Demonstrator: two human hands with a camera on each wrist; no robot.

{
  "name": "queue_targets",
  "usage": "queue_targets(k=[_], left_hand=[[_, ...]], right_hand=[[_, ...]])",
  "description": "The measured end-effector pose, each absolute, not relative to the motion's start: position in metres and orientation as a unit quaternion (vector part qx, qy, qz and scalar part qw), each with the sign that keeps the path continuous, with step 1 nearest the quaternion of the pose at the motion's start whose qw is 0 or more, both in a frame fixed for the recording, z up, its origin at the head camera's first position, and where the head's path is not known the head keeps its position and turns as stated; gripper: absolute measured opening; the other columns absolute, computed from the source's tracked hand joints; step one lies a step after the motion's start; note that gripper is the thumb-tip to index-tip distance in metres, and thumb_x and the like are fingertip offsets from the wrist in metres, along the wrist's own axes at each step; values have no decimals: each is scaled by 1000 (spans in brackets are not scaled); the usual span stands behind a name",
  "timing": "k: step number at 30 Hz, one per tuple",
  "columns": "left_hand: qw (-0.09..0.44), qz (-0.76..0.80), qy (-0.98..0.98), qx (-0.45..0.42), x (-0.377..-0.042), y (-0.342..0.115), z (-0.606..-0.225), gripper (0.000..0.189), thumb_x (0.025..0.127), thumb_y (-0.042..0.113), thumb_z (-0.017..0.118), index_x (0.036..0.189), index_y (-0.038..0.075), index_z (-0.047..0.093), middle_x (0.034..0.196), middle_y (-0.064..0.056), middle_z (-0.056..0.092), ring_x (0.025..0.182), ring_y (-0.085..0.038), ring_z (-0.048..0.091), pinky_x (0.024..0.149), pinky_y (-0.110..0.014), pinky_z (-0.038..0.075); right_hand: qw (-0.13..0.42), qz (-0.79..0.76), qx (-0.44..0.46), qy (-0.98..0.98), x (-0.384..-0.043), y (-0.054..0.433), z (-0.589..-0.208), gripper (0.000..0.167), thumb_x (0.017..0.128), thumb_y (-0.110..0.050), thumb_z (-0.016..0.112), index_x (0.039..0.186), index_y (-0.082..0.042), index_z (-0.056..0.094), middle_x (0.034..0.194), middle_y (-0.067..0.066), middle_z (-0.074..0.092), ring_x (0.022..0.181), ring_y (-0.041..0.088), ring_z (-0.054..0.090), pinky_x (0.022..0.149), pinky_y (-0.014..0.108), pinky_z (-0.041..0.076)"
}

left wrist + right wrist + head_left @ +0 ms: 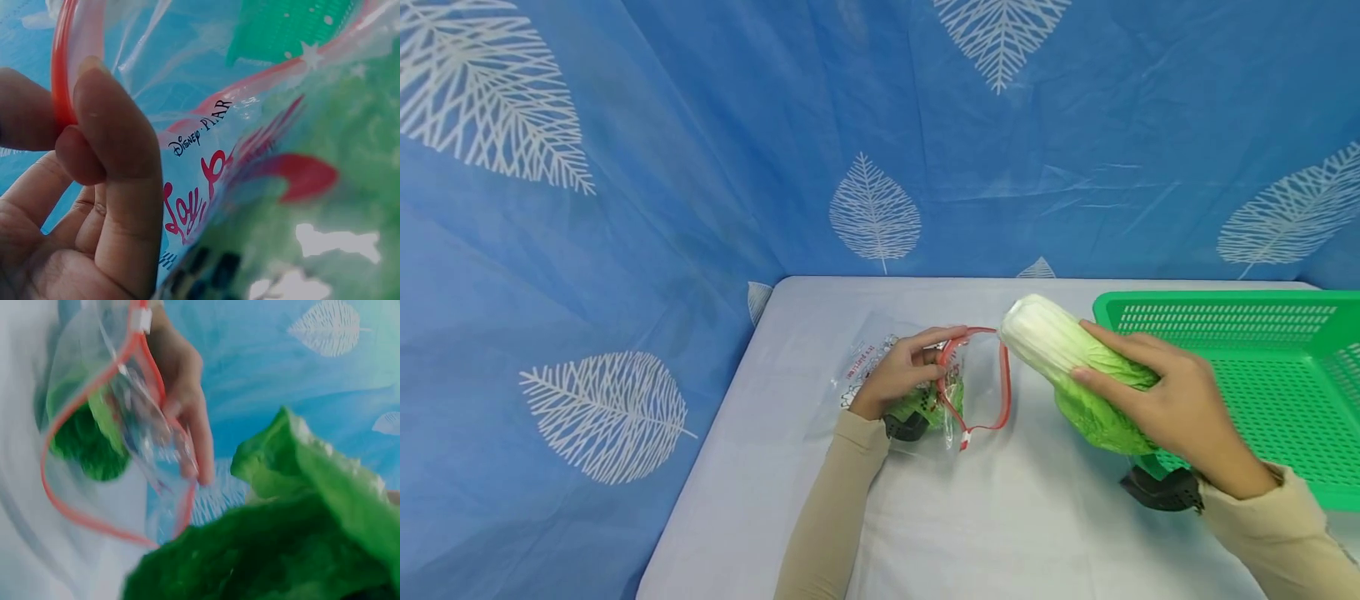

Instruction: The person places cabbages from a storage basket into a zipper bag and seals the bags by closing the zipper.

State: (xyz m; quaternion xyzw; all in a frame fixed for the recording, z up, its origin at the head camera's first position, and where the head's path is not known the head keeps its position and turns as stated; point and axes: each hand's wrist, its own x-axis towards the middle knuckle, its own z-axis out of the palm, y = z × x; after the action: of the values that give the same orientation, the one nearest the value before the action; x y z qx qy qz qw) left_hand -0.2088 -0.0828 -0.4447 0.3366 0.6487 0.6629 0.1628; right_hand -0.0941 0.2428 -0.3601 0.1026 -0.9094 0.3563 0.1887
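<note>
My left hand (895,377) pinches the red zip edge (62,69) of a clear printed zipper bag between thumb and fingers. The bag's mouth (1005,387) gapes toward the right, with a white slider (141,320) on the zip. Inside the bag lies a green leafy vegetable (84,434), partly behind the left hand in the head view. My right hand (1180,404) grips a napa cabbage (1048,337) around its leafy part. The cabbage's white base points left, right beside the bag's mouth. Its green leaves (269,544) fill the lower part of the right wrist view.
A green plastic basket (1225,297) with slotted walls stands at the right, partly behind the right hand. White cloth covers the table (992,525). Blue curtains (737,150) with white leaf prints hang behind and along the left side.
</note>
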Motion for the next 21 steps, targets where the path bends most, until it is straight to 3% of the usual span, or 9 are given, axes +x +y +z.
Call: queue_targets(k=[6,12,15,19,21], left_hand=[[163,664,643,345,-209,-84,-445,59,94,-8,53,152,3,49,152,-9,49,91,-34,61,60,-34,54],[169,666,639,345,-210,-81,-444,58,94,-7,54,152,2,49,152,-10,49,95,-28,63,64,-32,55],[172,671,639,335,-209,-81,-443,57,96,-8,54,152,3,49,150,-13,49,89,-26,64,62,-32,56],[165,687,637,309,-208,-84,-442,57,96,-10,54,151,4,50,149,-14,49,94,-27,64,63,-31,58],[158,692,638,299,-208,-84,-441,56,96,-9,54,151,5,51,150,-12,48,104,-27,63,67,-29,58]], right_hand=[[186,348,129,-910,-94,217,-375,62,82,-30,87,140,-35,65,109,8,71,79,20,58,57,30,42],[177,327,120,-920,-92,201,-392,56,87,-39,81,139,-24,67,113,19,73,91,36,67,66,50,50],[175,320,114,-924,-94,191,-403,54,90,-40,78,136,-16,69,114,23,72,98,42,69,73,59,52],[189,307,113,-926,-98,178,-416,54,90,-41,77,133,-10,71,111,23,73,94,43,70,72,59,53],[196,310,107,-924,-100,174,-420,54,89,-40,78,132,-8,71,111,22,73,92,42,71,70,57,54]])
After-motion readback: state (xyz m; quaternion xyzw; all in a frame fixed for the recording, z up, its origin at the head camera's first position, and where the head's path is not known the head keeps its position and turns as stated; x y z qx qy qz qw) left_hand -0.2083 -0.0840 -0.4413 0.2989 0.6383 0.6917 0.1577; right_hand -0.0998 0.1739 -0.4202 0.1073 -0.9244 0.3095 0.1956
